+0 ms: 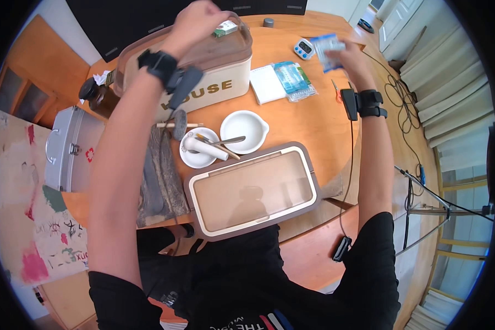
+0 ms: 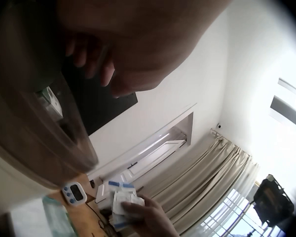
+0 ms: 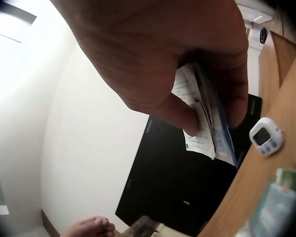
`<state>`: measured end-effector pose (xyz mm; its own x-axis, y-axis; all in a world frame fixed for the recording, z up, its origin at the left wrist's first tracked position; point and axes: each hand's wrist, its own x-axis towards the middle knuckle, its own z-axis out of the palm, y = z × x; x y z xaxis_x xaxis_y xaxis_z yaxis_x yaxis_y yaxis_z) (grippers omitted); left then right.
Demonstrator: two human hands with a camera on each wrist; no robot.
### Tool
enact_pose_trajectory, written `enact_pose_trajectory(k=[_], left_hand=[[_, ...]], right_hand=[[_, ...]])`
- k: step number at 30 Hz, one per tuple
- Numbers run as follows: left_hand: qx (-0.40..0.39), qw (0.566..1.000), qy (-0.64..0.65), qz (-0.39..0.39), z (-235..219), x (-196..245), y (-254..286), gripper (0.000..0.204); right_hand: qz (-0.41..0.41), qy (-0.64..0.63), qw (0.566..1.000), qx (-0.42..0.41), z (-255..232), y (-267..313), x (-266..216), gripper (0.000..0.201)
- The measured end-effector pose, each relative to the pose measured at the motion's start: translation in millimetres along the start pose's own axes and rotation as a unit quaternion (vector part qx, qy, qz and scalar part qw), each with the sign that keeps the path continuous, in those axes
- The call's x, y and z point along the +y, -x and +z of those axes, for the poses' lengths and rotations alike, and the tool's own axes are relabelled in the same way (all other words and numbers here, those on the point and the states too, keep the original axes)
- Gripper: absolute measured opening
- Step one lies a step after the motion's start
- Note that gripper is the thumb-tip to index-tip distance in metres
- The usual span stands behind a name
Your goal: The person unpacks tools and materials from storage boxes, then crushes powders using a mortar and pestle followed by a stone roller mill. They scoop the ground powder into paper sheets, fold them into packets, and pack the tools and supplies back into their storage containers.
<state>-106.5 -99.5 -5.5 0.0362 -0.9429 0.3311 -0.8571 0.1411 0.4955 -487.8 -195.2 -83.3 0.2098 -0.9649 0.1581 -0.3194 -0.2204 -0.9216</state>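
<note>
My left hand (image 1: 195,25) is over the far part of a lidded cream box (image 1: 225,78) printed with brown letters. In the left wrist view its fingers (image 2: 90,60) are bent beside the translucent brown lid (image 2: 44,140); whether they touch it is unclear. A small green-and-white pack (image 1: 225,28) shows at the lid's right end. Raised over the table's right side, my right hand (image 1: 355,61) pinches blue-and-white packets (image 1: 325,50). The right wrist view shows thumb and fingers on both sides of the packets (image 3: 201,133).
A timer (image 1: 303,49), a white pad (image 1: 267,84) and blue packs (image 1: 293,78) lie near the box. Closer are a white bowl (image 1: 245,127), a mortar with pestle (image 1: 210,148), and a brown-rimmed lid or container (image 1: 253,192). Scissors (image 1: 337,92) lie right; a metal case (image 1: 71,149) stands left.
</note>
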Motion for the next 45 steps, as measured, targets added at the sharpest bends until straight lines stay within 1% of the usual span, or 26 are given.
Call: enact_pose_trajectory(k=[1, 3, 5, 7, 10, 12, 14, 16, 18, 20, 21, 22, 23, 25, 26, 27, 28, 32, 34, 36, 38, 39, 40, 42, 43, 45], left_hand=[[-0.001, 1.0, -0.003, 0.005, 2, -22, 3, 0.036], [-0.033, 0.999, 0.041, 0.011, 5, -49, 10, 0.048], [-0.023, 0.999, 0.022, 0.024, 11, -55, 13, 0.057], [-0.004, 0.999, 0.017, 0.029, 14, -44, 14, 0.059], [-0.011, 0.999, 0.03, 0.002, 16, -25, 9, 0.062], [-0.028, 0.997, -0.07, 0.03, 19, -25, -1, 0.063], [-0.036, 0.995, -0.092, 0.03, 20, -26, -7, 0.063], [-0.046, 0.992, -0.113, 0.037, 22, -28, -11, 0.064], [-0.015, 0.996, -0.08, 0.031, 18, -21, -1, 0.063], [0.002, 0.997, -0.068, 0.038, 14, -10, 14, 0.059], [0.027, 0.995, -0.054, 0.085, 11, -1, 23, 0.058], [0.052, 0.989, -0.039, 0.132, 8, 7, 32, 0.057], [0.049, 0.989, -0.038, 0.132, 4, 25, 44, 0.057], [0.035, 0.965, -0.019, 0.258, 4, 65, 70, 0.048], [0.033, 0.966, -0.016, 0.257, 14, 75, 80, 0.048], [0.011, 0.963, -0.006, 0.268, 25, 83, 88, 0.048], [-0.009, 0.96, 0.006, 0.28, 36, 90, 94, 0.049], [-0.034, 0.958, 0.033, 0.283, 64, 103, 112, 0.053], [-0.019, 0.951, 0.093, 0.295, 78, 103, 120, 0.054], [-0.026, 0.953, 0.114, 0.28, 82, 106, 131, 0.054], [-0.083, 0.956, 0.254, 0.125, 87, 106, 136, 0.051], [-0.111, 0.946, 0.294, 0.077, 92, 107, 136, 0.048], [-0.111, 0.946, 0.294, 0.077, 97, 109, 138, 0.048], [-0.117, 0.974, 0.152, 0.123, 102, 116, 144, 0.054], [-0.116, 0.973, 0.153, 0.124, 103, 115, 145, 0.054], [-0.045, 0.976, 0.132, 0.168, 104, 109, 147, 0.063]], right_hand=[[0.046, 0.03, 0.999, -0.003, -8, -3, 23, 0.042], [0.069, 0.055, 0.996, -0.02, -12, 0, 44, 0.042], [0.092, 0.074, 0.992, -0.04, -3, 2, 53, 0.042], [0.159, 0.158, 0.97, -0.09, 5, 4, 53, 0.042], [0.105, 0.214, 0.97, -0.054, 13, -4, 84, 0.043], [0.103, 0.232, 0.965, -0.065, 14, -1, 77, 0.053], [0.064, 0.346, 0.935, -0.047, 15, 4, 71, 0.059], [0.077, 0.327, 0.941, -0.04, 13, 8, 66, 0.063], [0.091, 0.306, 0.947, -0.034, 6, 9, 78, 0.067], [-0.027, 0.335, 0.941, 0.048, 2, 5, 97, 0.072], [-0.026, 0.335, 0.941, 0.049, 1, 8, 89, 0.072], [-0.057, 0.328, 0.941, 0.054, -2, 8, 79, 0.072], [-0.088, 0.322, 0.941, 0.059, -4, 11, 61, 0.072], [-0.057, 0.112, 0.992, -0.021, 13, 52, -13, 0.06], [-0.053, 0.113, 0.992, -0.021, 21, 71, -40, 0.06], [-0.023, -0.07, 0.992, -0.103, 27, 88, -62, 0.05], [0.007, -0.25, 0.952, -0.179, 31, 99, -74, 0.04], [-0.036, -0.127, 0.976, -0.173, 38, 125, -71, 0.029], [0.047, -0.238, 0.957, -0.161, 40, 138, -55, 0.025], [0.069, -0.306, 0.938, -0.148, 41, 154, -38, 0.021], [0.082, -0.358, 0.922, -0.125, 46, 170, -31, 0.022], [0.083, -0.357, 0.922, -0.123, 52, 173, -31, 0.022], [0.07, -0.345, 0.93, -0.104, 59, 175, -32, 0.022], [0.058, -0.332, 0.938, -0.083, 62, 173, -29, 0.023], [0.043, -0.302, 0.95, -0.067, 59, 162, -23, 0.023], [0.006, -0.25, 0.968, 0.006, 46, 130, -2, 0.023]])
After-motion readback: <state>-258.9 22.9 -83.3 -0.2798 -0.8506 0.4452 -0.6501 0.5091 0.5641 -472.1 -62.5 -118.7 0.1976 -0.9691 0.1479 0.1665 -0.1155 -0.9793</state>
